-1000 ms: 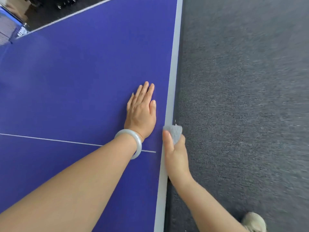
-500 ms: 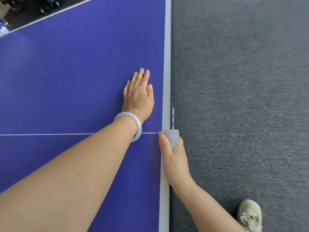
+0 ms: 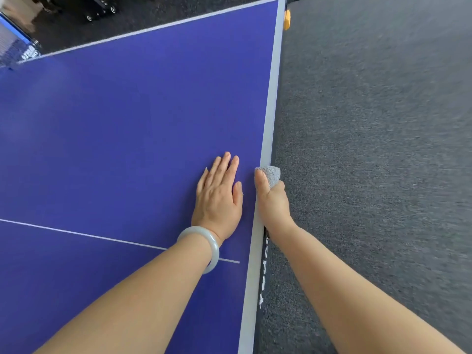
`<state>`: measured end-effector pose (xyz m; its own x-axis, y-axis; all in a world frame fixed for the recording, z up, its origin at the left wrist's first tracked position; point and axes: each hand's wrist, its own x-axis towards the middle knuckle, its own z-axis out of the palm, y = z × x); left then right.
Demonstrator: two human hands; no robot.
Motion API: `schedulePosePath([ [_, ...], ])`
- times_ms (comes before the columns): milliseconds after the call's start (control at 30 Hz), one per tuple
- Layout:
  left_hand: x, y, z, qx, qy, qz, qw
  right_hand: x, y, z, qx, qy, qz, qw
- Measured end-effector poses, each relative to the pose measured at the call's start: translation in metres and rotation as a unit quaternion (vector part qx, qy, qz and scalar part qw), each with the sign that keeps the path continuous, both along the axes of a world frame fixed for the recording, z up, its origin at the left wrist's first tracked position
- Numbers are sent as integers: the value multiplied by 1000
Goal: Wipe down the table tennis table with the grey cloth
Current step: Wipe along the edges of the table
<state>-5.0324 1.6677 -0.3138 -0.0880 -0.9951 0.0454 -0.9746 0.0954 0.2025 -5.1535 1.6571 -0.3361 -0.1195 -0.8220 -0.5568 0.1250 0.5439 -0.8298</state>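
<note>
The blue table tennis table fills the left of the view, with a grey-white border along its right edge. My left hand lies flat on the blue top close to that edge, fingers straight, a pale bangle on the wrist. My right hand grips the bunched grey cloth and holds it against the table's right edge; its thumb lies on the border and its fingers are hidden below the edge.
Grey carpet covers the floor to the right. The table's far right corner carries a yellow corner piece. The net shows at the far left. Black wheeled frames stand beyond the far edge.
Both hands have moved forward along the right edge, past the white centre line. The far corner of the table has come into view, and the shoe at the bottom right has left it.
</note>
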Motion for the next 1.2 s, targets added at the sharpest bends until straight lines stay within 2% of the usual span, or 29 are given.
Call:
schedulePosePath([
  [133,2,0,0,7,2,0,1000,-6,-32,9,14,18,26,999],
  [367,1,0,5,27,-16,7,999,-46,-27,24,15,82,133,988],
  [533,-1,0,6,42,-53,14,998,-81,-32,39,33,56,124,990],
  [700,-5,4,11,62,-86,17,994,-101,-43,63,49,55,166,983],
  [800,-8,5,20,98,-107,27,989,-115,-52,81,35,119,210,970],
  [900,-17,-5,35,114,-147,29,982,-138,-71,106,2,235,287,928],
  [967,-33,-17,43,124,-153,54,979,-156,-88,123,-6,317,357,879],
  [1033,-53,-40,55,124,-127,100,979,-172,-111,138,-19,372,392,841],
  [1133,-81,-93,78,202,-75,160,963,-193,-150,158,-44,425,410,806],
  [1200,-101,-128,88,243,-27,148,958,-204,-176,168,-55,455,433,776],
])
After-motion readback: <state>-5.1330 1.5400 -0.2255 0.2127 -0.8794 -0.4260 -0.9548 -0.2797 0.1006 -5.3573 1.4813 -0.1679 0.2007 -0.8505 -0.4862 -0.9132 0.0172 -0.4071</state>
